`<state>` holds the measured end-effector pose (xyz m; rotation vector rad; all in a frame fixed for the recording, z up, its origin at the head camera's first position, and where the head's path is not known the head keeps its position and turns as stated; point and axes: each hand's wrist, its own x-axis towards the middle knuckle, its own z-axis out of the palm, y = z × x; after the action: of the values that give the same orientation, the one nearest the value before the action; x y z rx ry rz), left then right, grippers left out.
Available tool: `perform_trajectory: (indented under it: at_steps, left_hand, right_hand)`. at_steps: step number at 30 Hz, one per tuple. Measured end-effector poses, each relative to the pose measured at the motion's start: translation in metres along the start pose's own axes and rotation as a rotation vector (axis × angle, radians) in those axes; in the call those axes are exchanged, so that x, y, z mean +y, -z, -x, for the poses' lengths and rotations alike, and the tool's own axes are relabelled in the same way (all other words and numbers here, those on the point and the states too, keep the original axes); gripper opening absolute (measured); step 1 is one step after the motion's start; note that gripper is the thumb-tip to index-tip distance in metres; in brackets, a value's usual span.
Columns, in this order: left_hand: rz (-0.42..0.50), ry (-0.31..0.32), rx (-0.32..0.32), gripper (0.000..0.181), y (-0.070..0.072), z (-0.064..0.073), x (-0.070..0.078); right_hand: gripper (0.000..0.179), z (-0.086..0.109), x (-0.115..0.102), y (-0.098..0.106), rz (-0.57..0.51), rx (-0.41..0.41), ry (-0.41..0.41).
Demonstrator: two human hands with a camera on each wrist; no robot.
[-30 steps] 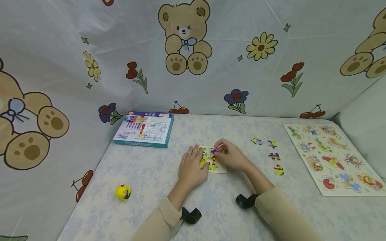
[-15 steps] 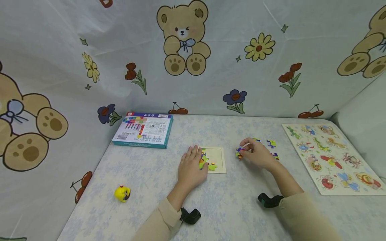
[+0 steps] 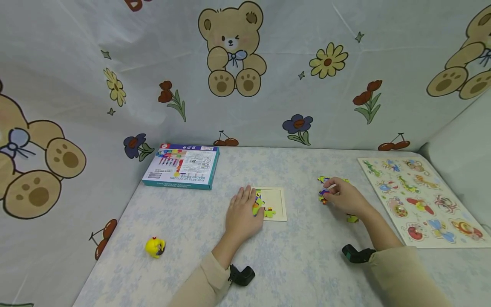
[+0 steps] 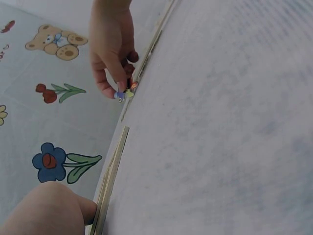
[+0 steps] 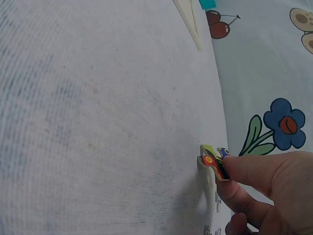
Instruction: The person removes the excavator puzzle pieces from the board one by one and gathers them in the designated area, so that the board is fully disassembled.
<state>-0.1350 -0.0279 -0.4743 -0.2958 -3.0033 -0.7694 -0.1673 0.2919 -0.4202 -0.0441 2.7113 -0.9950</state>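
A person in cream sleeves pinches a small, multicoloured, flat jigsaw piece (image 5: 213,161) between the thumb and fingers of the right hand (image 3: 346,198), the grip closed down to the piece's thickness. The piece hangs tilted well to the right of a square, pale wooden puzzle tray (image 3: 277,197); from here I cannot tell whether it touches the pale blue mottled tabletop (image 3: 291,264). The left hand (image 3: 244,215) lies with fingers extended over the tray's left side, gripping nothing, its thumb beside lime-green fitted pieces (image 3: 270,212). Loose yellow-green pieces (image 3: 352,218) lie near the right hand, partly hidden by it. Farther right rests a cream rectangular board with printed animals (image 3: 412,187); at left, a teal-edged cardboard box (image 3: 182,166) and a round yellow toy (image 3: 154,247).
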Motion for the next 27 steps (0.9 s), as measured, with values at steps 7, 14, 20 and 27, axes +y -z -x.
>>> perform_trajectory:
  at_steps: [7, 14, 20, 27]
  left_hand:
    - [0.006, 0.014, -0.016, 0.068, -0.001, -0.001, -0.001]
    - [0.007, 0.015, -0.014, 0.068, 0.000, 0.000, 0.000]
    - [-0.008, 0.017, -0.030, 0.069, -0.001, -0.001, -0.001]
    - [0.008, 0.006, -0.025, 0.068, 0.000, -0.002, -0.001]
  right_hand:
    - [0.030, -0.002, 0.003, -0.001, 0.097, 0.054, 0.003]
    - [0.029, -0.002, 0.003, -0.004, 0.242, 0.116, 0.025]
    - [0.027, 0.000, -0.001, -0.007, 0.295, 0.223, 0.025]
    - [0.027, 0.003, -0.012, -0.012, 0.178, 0.195, 0.072]
